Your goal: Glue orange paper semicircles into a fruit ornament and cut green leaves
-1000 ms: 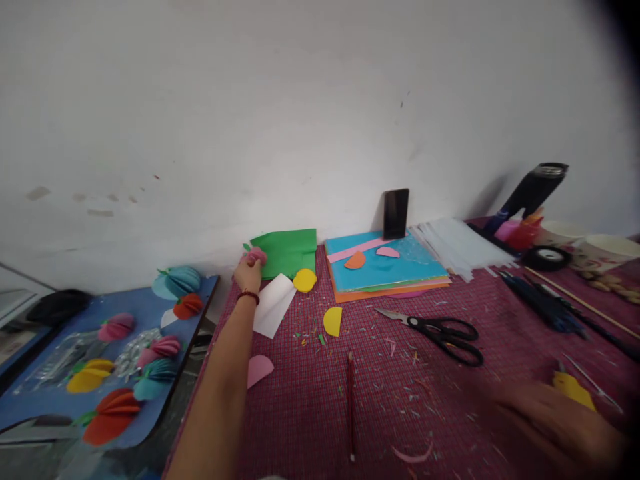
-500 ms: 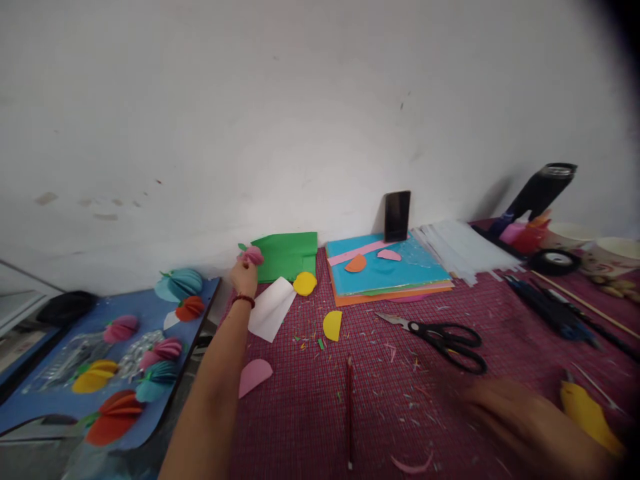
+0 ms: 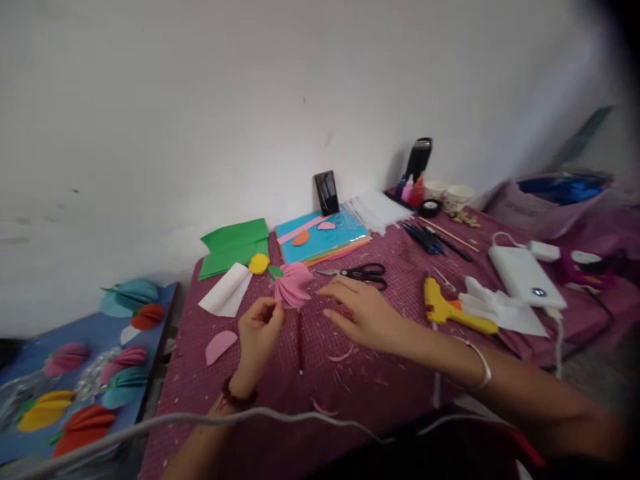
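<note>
Pinched in the fingers of my left hand [image 3: 261, 339] is a pink paper pumpkin [image 3: 294, 285] with fanned folds and a small green leaf at its top left. My right hand [image 3: 367, 313] is just right of it, fingers apart and holding nothing. Below the pumpkin lies a thin dark red stick [image 3: 301, 343]. Black-handled scissors [image 3: 363, 272] rest behind my right hand, which partly covers them. To the left lie a pink paper half-circle [image 3: 221, 347], a folded white sheet [image 3: 227, 291] and a yellow paper piece [image 3: 259, 263].
Green paper [image 3: 235, 247] and a blue paper stack [image 3: 320, 235] lie at the back near a phone [image 3: 327, 193]. A yellow glue gun [image 3: 453, 312] and a white power bank [image 3: 526, 275] are to the right. Finished paper pumpkins sit on a blue board [image 3: 165, 293]. A white cable [image 3: 270, 413] crosses in front.
My left hand has brought the pink paper pumpkin from the back near the green paper toward me. The right hand has moved in beside it. The view has turned right.
</note>
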`<state>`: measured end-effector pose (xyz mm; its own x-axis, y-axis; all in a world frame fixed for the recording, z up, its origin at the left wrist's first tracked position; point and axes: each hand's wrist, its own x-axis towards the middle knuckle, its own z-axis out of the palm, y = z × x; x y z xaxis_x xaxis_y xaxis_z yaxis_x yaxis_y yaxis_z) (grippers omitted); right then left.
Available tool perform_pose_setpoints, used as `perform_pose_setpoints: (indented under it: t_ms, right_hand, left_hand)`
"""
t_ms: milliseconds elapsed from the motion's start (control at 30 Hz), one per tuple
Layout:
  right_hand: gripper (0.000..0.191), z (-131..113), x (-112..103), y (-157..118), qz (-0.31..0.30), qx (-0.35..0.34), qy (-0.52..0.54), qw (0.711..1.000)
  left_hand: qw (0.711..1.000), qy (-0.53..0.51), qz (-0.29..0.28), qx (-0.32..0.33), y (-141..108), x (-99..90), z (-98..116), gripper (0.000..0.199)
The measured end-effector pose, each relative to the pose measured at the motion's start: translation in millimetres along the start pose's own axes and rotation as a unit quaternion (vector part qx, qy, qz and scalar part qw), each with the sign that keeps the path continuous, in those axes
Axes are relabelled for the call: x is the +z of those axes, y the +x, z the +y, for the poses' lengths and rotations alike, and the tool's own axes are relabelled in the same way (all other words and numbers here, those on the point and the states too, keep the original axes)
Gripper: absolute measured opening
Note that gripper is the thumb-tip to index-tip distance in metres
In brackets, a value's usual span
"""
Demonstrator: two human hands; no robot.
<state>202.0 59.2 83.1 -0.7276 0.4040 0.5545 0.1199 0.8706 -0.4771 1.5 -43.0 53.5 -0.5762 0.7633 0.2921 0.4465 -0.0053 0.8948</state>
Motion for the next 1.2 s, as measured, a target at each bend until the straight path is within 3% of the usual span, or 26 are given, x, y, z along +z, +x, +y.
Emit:
perform_pose_setpoints:
  t_ms: [133,267,433,533,633,767,900,1200]
  right_hand:
    - [0.026,-2,-4,-13,-0.027,0.017,-0.008,0.999]
    - [0.017,5,-3,-21,-0.023,0.005,-0.007,1.0]
    - [0.015,9,2,-21,0.005,0.001,-0.028,1.0]
    - [0.014,7,7,-19,0.007,-0.015,-0.031,0.999]
    - [0.013,6,13,-17,0.023,-0.045,-0.026,0.998]
    - [0.015,6,19,-18,0.03,-0.056,-0.032,0.997]
    - [0.015,5,22,-19,0.023,-0.058,-0.052,0.997]
    - [0.015,4,23,-18,0.018,-0.065,-0.08,0.994]
  left_hand:
    - [0.998,0.035,-0.028,0.046,-30,16.9,8,0.016]
    - [0.983,0.103,-0.035,0.149,-43,23.1,15,0.013]
    - [0.93,0.196,-0.024,0.311,-50,26.9,24,0.013]
    - [0.9,0.227,-0.026,0.371,-54,27.1,24,0.014]
    - [0.911,0.218,-0.042,0.348,-57,21.8,25,0.011]
    - [0.953,0.152,-0.084,0.248,-55,11.5,28,0.016]
    - [0.978,0.118,-0.076,0.153,-50,10.7,30,0.015]
    - [0.988,0.09,-0.06,0.112,-45,10.9,30,0.022]
